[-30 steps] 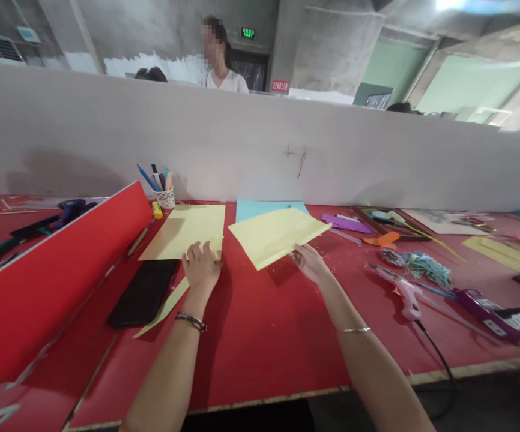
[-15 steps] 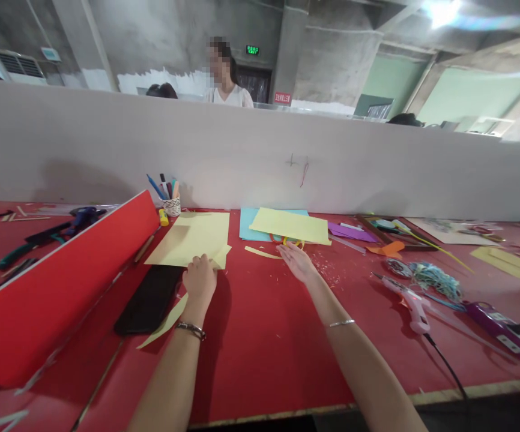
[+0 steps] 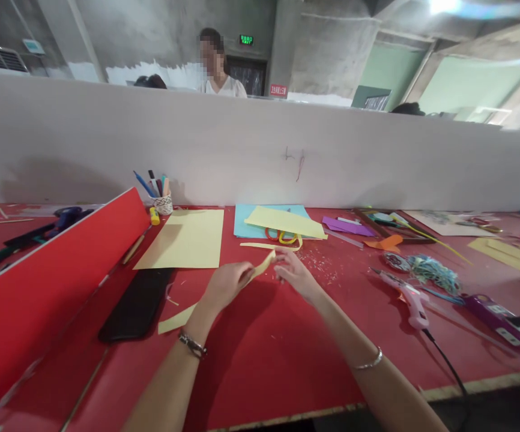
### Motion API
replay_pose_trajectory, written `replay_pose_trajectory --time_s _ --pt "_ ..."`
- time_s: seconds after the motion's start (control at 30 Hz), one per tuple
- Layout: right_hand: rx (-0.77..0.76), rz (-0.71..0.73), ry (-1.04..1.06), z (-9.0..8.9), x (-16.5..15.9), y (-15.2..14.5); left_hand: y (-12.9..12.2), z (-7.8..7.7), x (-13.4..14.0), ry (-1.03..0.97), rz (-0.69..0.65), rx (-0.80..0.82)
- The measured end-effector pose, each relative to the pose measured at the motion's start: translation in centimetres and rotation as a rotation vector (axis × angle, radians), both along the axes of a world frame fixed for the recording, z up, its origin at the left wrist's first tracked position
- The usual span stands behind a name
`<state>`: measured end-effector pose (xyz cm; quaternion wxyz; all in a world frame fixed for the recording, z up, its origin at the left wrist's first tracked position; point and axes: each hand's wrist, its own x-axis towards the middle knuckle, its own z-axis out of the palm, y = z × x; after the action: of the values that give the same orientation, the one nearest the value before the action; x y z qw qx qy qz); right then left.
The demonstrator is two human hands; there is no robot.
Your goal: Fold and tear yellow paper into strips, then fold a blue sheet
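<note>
The person's left hand (image 3: 228, 285) is pinching a narrow, pale yellow paper strip (image 3: 262, 267) between thumb and fingers, above the middle of the red tabletop (image 3: 278, 372). The right hand (image 3: 298, 276) is meeting the strip's far end with loosely curled fingers; whether they are gripping it, one cannot tell. A pale yellow length (image 3: 178, 319) is emerging at the left wrist, its link to the strip being hidden by the hand.

To the left, a flat black rectangular object (image 3: 136, 306) is lying just short of a large pale yellow paper sheet (image 3: 188, 240). Beyond the hands, a smaller yellow sheet (image 3: 282, 222) is overlapping a light blue sheet (image 3: 242, 223), and red and yellow looped handles (image 3: 288, 238) are showing at its near edge. A thin yellow paper offcut (image 3: 260, 245) is lying just nearer. To the right, a pink glue gun (image 3: 406, 294) is resting near a purple power strip (image 3: 496, 318). At far left, a patterned white cup (image 3: 164, 205) is holding pens.
</note>
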<state>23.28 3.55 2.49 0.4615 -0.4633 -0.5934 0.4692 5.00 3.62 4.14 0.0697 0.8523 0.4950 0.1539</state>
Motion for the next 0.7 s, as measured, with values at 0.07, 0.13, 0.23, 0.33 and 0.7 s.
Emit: replay_pose_trajectory --time_s 0.07,0.13,0.23,0.33,0.7 --pt "0.137 -0.028 -0.142 0.4 0.7 -0.4 -0.3 -0.4 0.8 0.033 -0.073 0.045" --pt "0.294 -0.016 -0.355 0.8 1.3 -0.8 -0.4 -0.8 1.4 0.068 -0.116 0.083" --pt "0.471 0.099 -0.679 1.2 1.3 -1.4 -0.5 -1.3 2.0 0.114 -0.158 0.14" --pt "0.529 0.161 -0.902 1.2 0.7 -1.6 -0.5 -1.6 2.3 0.157 -0.181 0.194" --pt "0.698 0.037 -1.208 0.6 3.7 -3.7 -1.6 -2.3 1.5 0.274 -0.348 0.265"
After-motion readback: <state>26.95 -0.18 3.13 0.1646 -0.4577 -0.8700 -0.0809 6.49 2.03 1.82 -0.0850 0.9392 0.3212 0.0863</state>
